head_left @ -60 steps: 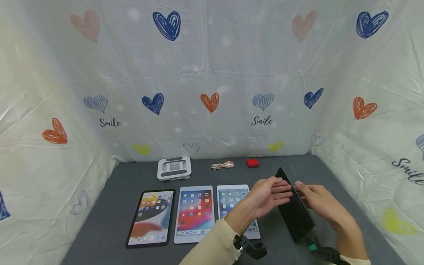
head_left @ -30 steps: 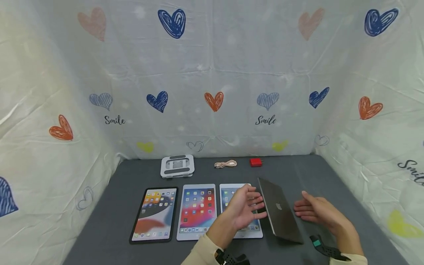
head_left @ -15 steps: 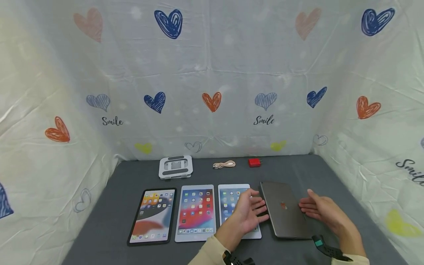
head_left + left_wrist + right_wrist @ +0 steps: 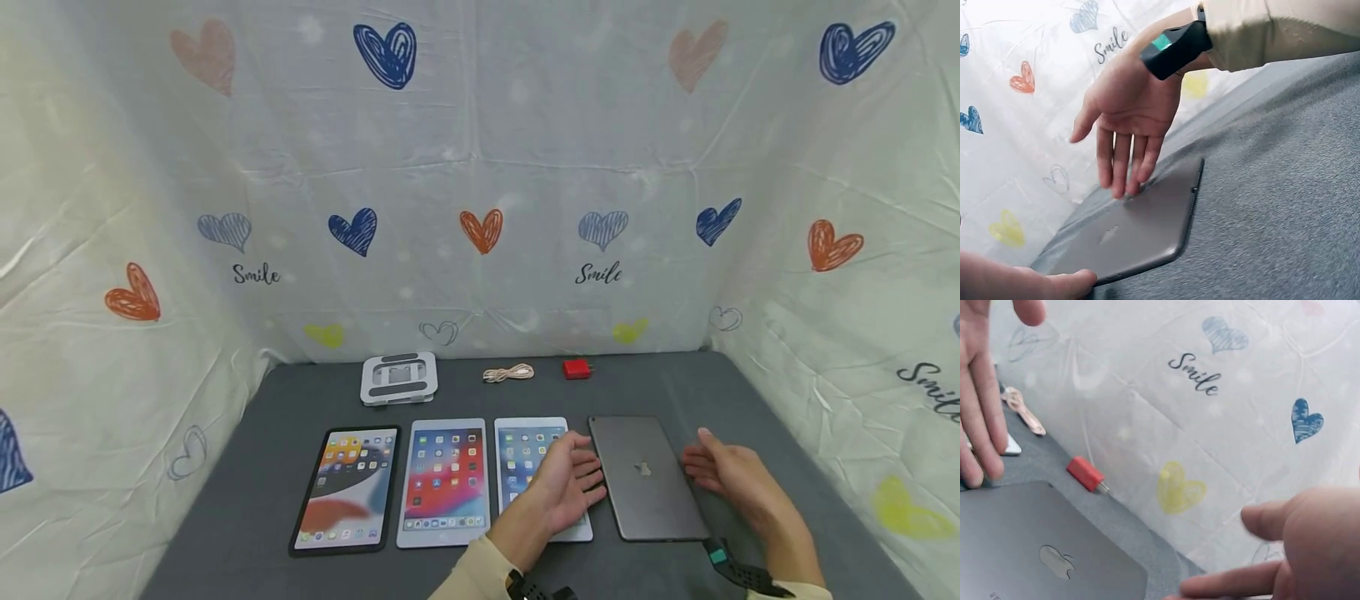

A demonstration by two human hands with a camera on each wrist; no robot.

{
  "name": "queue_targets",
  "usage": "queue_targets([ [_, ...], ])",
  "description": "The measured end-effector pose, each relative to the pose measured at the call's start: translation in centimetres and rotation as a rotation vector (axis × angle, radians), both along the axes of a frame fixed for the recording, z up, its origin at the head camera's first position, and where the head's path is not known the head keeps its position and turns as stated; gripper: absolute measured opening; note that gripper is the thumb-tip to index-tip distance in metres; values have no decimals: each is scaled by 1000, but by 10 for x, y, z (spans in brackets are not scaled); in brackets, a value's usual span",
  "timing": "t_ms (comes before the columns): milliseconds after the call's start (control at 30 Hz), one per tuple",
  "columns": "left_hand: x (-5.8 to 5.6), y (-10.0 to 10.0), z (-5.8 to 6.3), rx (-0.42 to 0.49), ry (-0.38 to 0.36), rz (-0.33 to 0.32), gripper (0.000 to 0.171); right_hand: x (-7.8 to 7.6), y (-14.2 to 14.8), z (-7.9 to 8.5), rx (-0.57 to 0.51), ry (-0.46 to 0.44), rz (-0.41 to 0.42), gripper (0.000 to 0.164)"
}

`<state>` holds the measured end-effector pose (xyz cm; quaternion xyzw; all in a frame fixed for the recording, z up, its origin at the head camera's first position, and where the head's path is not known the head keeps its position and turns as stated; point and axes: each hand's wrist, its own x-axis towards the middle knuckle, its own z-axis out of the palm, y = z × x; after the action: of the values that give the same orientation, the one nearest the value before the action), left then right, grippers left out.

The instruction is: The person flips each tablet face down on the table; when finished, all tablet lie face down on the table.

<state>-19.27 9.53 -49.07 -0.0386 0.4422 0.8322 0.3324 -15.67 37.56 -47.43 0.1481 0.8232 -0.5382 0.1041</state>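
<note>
A grey tablet [image 4: 647, 492] lies back side up on the dark grey table, its apple logo showing. At its left edge is my left hand [image 4: 564, 483], fingers extended and palm turned toward it, overlapping the white tablet [image 4: 517, 450] beside it. Just off the grey tablet's right edge my right hand [image 4: 731, 475] faces inward with its fingers extended. In the left wrist view the right hand [image 4: 1132, 119] points its fingers down by the tablet's edge [image 4: 1141, 231]. The right wrist view shows the left hand [image 4: 979, 394] above the tablet's corner. Neither hand grips anything.
Left of the hands lie another white tablet [image 4: 444, 483] and a black-framed tablet [image 4: 347, 492], screens lit. Along the back are a folded silver stand [image 4: 399, 379], a coiled cable [image 4: 508, 372] and a red charger [image 4: 577, 369]. A patterned curtain [image 4: 525, 275] encloses the table's back and sides.
The tablet stood tilted on edge between both hands, dark side showing. It has turned over and come down flat, back up. Both hands have come away to its sides.
</note>
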Motion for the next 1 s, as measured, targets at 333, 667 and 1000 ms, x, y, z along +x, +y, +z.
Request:
queue_targets([
  [333, -10, -53, 20, 12, 184, 21, 57, 9, -3, 23, -325, 143, 225, 68],
  [667, -27, -119, 35, -192, 311, 6, 47, -4, -21, 25, -625, 142, 444, 43],
  [1000, -33, -155, 17, -382, 289, -13, 49, -27, -70, 6, -472, 22, 380, 73],
])
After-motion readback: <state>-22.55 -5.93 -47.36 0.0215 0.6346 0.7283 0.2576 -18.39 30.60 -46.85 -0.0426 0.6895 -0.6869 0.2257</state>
